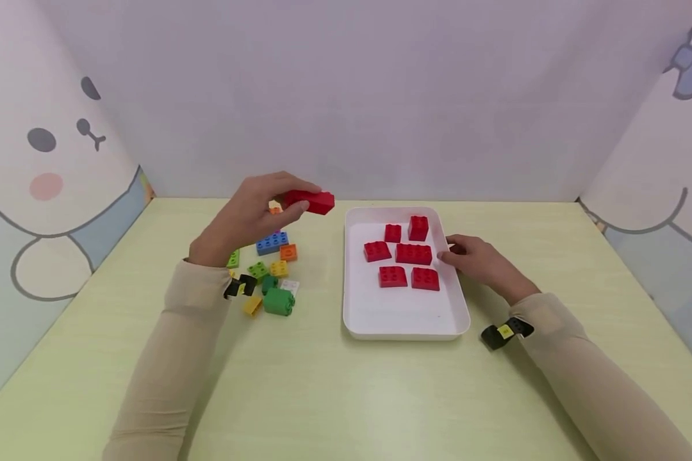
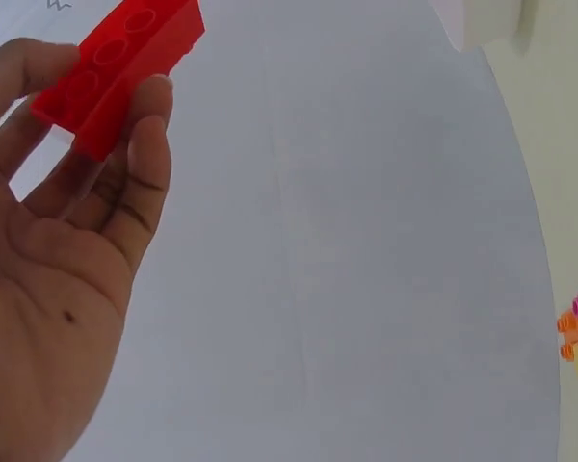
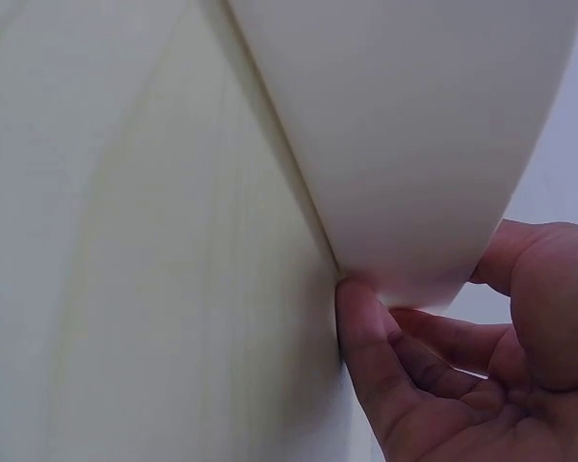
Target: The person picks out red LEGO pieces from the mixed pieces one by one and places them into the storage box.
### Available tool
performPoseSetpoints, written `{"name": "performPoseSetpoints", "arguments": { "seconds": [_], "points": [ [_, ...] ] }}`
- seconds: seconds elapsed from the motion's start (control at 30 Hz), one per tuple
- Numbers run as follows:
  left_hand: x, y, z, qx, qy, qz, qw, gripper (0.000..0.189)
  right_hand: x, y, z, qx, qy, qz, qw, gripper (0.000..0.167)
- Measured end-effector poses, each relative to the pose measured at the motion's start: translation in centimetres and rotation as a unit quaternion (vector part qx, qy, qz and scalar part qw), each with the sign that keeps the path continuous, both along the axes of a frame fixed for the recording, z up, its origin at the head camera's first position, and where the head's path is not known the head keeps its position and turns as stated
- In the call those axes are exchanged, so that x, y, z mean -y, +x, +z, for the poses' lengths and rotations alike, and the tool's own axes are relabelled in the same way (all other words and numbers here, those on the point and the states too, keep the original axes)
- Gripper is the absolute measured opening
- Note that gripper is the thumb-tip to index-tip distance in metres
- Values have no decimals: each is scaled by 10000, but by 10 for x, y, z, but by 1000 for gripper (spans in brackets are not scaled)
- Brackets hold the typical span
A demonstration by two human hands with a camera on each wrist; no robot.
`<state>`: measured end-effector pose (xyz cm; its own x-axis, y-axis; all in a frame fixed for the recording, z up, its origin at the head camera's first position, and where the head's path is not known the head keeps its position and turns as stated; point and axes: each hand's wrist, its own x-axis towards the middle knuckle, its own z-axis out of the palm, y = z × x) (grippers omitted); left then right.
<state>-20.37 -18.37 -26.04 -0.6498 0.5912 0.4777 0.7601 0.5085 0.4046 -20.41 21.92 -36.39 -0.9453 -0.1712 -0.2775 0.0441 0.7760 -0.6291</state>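
Observation:
My left hand (image 1: 245, 208) pinches a long red building brick (image 1: 321, 203) between thumb and fingers, raised over the table left of the white tray (image 1: 403, 320). In the left wrist view the brick (image 2: 140, 72) is tilted, with a row of round studs showing. My right hand (image 1: 478, 261) grips the tray's right side, thumb over the rim. From the right wrist view, the fingertips (image 3: 363, 308) press low against the tray's outer wall (image 3: 405, 144). Several red bricks (image 1: 413, 254) lie inside the tray, mostly in its far half.
Left of the tray, loose bricks are spread on the table: a blue one (image 1: 272, 243), an orange one (image 1: 288, 252), a larger green one (image 1: 278, 301), a white one (image 1: 290, 286) and yellow pieces (image 1: 252, 306). A pale wall (image 1: 369, 115) rises behind the table's far edge.

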Motion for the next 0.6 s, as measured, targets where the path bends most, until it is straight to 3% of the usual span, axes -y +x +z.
{"name": "performPoseSetpoints", "arguments": {
  "seconds": [0.27,0.37,0.47,0.6],
  "points": [
    [-44,-7,15,-491,714,-657,9941,24,-2,0,-1,15,10,-27,10000,67],
    [-58,-7,23,-536,915,-682,9920,26,-3,0,-1,-3,-17,-2,10000,67],
    [-64,-5,31,-390,1112,-499,9918,27,-3,0,0,-14,-16,13,10000,66],
    [-66,-4,32,-206,1170,-341,9923,26,-1,0,1,-6,10,23,10000,66]
  ]
}}
